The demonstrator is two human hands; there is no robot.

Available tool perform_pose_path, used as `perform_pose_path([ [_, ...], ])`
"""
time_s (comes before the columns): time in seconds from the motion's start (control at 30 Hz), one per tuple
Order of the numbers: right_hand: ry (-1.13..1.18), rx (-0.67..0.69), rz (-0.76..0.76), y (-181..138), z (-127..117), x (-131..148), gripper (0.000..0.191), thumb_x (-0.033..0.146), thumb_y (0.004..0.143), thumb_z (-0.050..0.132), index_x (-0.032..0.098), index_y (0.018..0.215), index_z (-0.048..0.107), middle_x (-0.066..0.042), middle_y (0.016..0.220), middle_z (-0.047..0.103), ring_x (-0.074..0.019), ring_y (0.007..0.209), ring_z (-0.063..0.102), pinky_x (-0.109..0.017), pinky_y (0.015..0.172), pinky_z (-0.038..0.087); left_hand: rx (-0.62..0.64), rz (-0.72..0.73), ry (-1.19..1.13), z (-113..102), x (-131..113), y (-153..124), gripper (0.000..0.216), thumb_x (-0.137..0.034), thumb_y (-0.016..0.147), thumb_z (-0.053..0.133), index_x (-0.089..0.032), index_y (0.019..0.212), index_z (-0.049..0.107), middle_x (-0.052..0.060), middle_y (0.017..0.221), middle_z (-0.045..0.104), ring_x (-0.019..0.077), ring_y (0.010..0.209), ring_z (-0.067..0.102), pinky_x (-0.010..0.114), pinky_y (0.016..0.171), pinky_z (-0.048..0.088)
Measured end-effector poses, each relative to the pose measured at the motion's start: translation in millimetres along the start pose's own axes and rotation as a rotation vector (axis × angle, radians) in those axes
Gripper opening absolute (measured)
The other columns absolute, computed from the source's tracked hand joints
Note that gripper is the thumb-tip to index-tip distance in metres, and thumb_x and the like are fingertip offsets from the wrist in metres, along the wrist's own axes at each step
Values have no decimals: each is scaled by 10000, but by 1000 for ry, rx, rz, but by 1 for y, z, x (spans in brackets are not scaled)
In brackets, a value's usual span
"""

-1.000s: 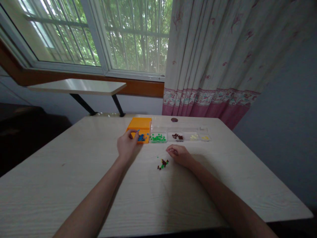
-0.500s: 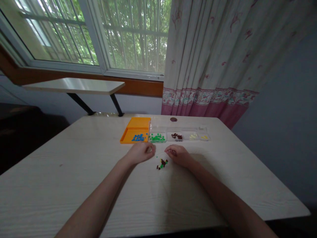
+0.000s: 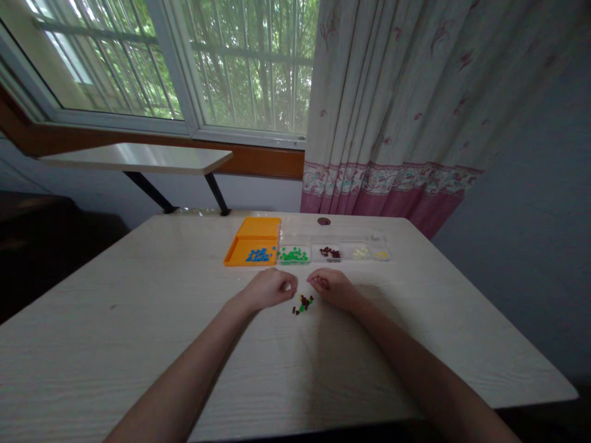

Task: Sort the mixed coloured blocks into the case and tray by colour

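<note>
My left hand (image 3: 276, 287) is closed in a pinch just left of a small pile of brown, green and yellow pieces (image 3: 303, 304) on the table. Whatever lies between its fingertips is too small to name. My right hand (image 3: 333, 287) is also pinched, above and right of the pile, its fingertips facing the left hand. What it holds, if anything, cannot be made out. Beyond the hands stand an orange box (image 3: 233, 253) with blue pieces (image 3: 259, 255), and clear trays holding green pieces (image 3: 293, 255), brown pieces (image 3: 330, 253), cream pieces (image 3: 361, 253) and yellow pieces (image 3: 381, 255).
The pale wooden table (image 3: 184, 277) reaches back to the wall. A raised white shelf (image 3: 138, 157) on black legs stands at its back left. A round dark disc (image 3: 324, 221) lies near the back edge, below a floral curtain (image 3: 392, 123) beside the window.
My left hand has moved right and slightly toward me, closer to the pile. The small green piece that lay apart above the pile no longer shows. My right hand has hardly moved.
</note>
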State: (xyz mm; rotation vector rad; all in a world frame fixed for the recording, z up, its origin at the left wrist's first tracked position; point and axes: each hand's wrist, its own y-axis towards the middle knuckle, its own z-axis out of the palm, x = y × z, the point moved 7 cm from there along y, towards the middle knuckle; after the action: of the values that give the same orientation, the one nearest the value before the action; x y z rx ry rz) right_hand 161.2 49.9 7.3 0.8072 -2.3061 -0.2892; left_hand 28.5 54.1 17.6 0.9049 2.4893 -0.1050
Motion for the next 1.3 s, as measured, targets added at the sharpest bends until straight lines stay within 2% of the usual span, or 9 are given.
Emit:
perform_pose_path([
  [0.23,-23,-145,-25,-1,-9,9,126,242,774,532,180,833,624,5,639,550,-93,564,471,-198,564,368,-383,-178,-588,-3,12,8,287,-382,702,550,-116,746,651,-58,438,384,54,427,278,168,420,209],
  [0.33,-29,-245,-21,0,-15,13,123,248,773,532,175,800,627,2,618,545,-93,550,464,-202,564,372,-405,-182,-789,4,13,11,293,-382,667,598,-100,726,649,-38,472,445,52,442,313,169,426,232],
  [0.4,-37,-279,-13,0,-16,15,123,249,771,534,174,787,629,3,598,539,-94,538,457,-202,554,370,-406,-175,-837,6,12,12,292,-378,648,622,-96,718,650,-34,477,447,51,447,316,171,429,228],
  [0.57,-35,-315,7,1,-17,17,124,263,764,541,179,771,633,9,565,526,-95,515,447,-201,530,364,-411,-202,-826,8,13,9,303,-396,613,657,-103,695,652,-83,409,274,37,411,212,174,415,152],
  [0.8,58,-324,35,0,-20,19,106,240,731,543,171,731,624,16,560,493,-87,499,409,-212,520,342,-396,-188,-825,9,12,10,304,-399,611,662,-105,688,652,-82,427,258,36,424,200,181,413,124],
  [0.9,312,-332,187,2,-20,3,113,279,696,571,171,702,602,34,531,451,-72,455,365,-206,456,298,-439,-194,-831,2,14,8,291,-390,620,655,-113,706,656,-87,423,238,37,411,187,188,409,125],
  [1.03,920,-206,393,5,-9,-17,219,371,621,629,173,655,540,87,420,341,-41,349,238,-192,364,160,-468,-195,-798,-3,17,8,277,-387,636,637,-121,711,650,-87,420,236,46,400,201,197,409,141],
  [1.17,1361,-44,379,5,-8,-7,251,362,596,674,172,648,519,113,396,302,-20,325,195,-191,375,132,-421,-198,-626,0,21,8,277,-396,680,590,-132,743,646,-82,415,264,59,400,231,195,412,173],
  [1.3,1455,55,344,3,-9,2,280,369,579,698,168,642,513,114,387,301,-21,332,224,-195,393,148,-365,-145,-271,-2,15,4,258,-374,753,503,-168,798,652,-39,471,452,80,447,370,189,459,255],
])
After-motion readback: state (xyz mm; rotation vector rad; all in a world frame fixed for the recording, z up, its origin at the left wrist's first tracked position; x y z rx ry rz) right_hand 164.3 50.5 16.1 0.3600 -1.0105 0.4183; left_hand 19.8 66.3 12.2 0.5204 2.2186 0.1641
